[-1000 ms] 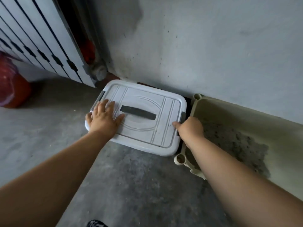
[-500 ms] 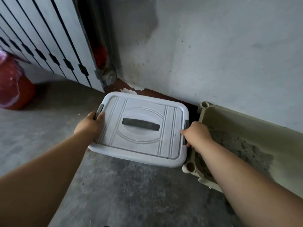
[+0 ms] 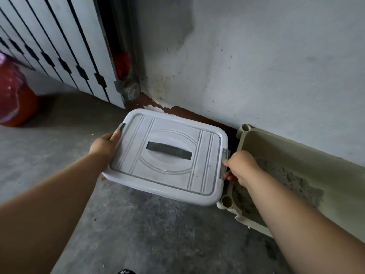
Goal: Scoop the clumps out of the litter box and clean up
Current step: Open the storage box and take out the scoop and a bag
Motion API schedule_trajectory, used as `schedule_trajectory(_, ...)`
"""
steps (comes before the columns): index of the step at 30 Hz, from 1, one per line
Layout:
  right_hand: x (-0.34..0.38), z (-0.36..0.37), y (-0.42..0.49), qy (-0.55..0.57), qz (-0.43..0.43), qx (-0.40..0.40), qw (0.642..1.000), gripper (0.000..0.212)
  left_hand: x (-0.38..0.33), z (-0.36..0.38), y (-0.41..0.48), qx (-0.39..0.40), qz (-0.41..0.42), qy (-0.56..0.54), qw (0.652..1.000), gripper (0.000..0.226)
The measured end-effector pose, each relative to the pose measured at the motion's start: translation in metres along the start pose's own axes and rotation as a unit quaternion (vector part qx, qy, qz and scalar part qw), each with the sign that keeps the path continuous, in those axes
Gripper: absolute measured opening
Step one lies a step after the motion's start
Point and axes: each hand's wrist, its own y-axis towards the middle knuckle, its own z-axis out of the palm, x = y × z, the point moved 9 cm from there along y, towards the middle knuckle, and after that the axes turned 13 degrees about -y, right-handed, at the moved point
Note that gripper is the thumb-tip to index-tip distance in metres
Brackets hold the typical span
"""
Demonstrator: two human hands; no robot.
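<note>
Grey concrete floor point(image 3: 138, 234) fills the foreground, with two bare forearms reaching forward across it. The left hand point(image 3: 104, 144) grips the left side of a white plastic box point(image 3: 167, 175), its thumb lying on the lid edge just beside a grey side clasp point(image 3: 121, 127) and its fingers curled out of sight underneath. The right hand point(image 3: 240, 165) is curled around the box's right edge at the matching right clasp point(image 3: 225, 161), fingertips tucked below the rim. The lid is on and has a dark grey handle point(image 3: 169, 153) across its middle. Whether the box rests on the floor or is slightly raised cannot be told. Touching or almost touching its right corner is the litter box point(image 3: 296, 147), an open beige tray set along the wall, holding grey litter point(image 3: 280, 180) heaped in the middle; the right forearm crosses above its near corner. No scoop is visible, so scooping seems not yet begun. Possible trouble: if the box is swung or dragged to the right, it could knock the tray's rim and scatter litter onto the floor; if a clasp pops open under the grip, the lid could come loose and the box could slip. Beyond stands a stained white wall point(image 3: 256, 66) with peeling paint at its base, a white slatted radiator point(image 3: 49, 46) to the left, and a red bag point(image 3: 13, 99) at the far left edge.
</note>
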Motion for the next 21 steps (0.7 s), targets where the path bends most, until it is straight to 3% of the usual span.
schedule_trajectory(2,-0.002,-0.002,0.000,0.003,0.001,-0.009,1.000,0.008,0.002,-0.002,0.002,-0.004,-0.014,-0.019,1.000,0.055)
schedule_trajectory(6,-0.009,-0.002,0.001,-0.010,0.009,-0.009,1.000,0.025,0.010,-0.008,0.005,-0.020,-0.057,-0.038,0.997,0.060)
schedule_trajectory(10,-0.009,0.002,0.002,-0.042,0.015,-0.030,0.999,0.024,0.023,-0.013,0.002,-0.038,-0.105,-0.054,0.992,0.065)
schedule_trajectory(13,-0.003,0.005,0.005,-0.140,0.010,-0.056,0.988,0.018,0.008,-0.006,0.004,-0.001,-0.046,-0.024,0.999,0.055)
schedule_trajectory(16,0.001,0.012,-0.003,-0.202,0.028,-0.034,0.978,0.009,0.000,-0.005,0.004,0.008,0.000,-0.015,1.000,0.053)
schedule_trajectory(21,-0.006,0.009,-0.006,-0.203,0.036,-0.053,0.977,0.019,0.002,-0.002,0.008,0.021,0.008,-0.012,1.000,0.054)
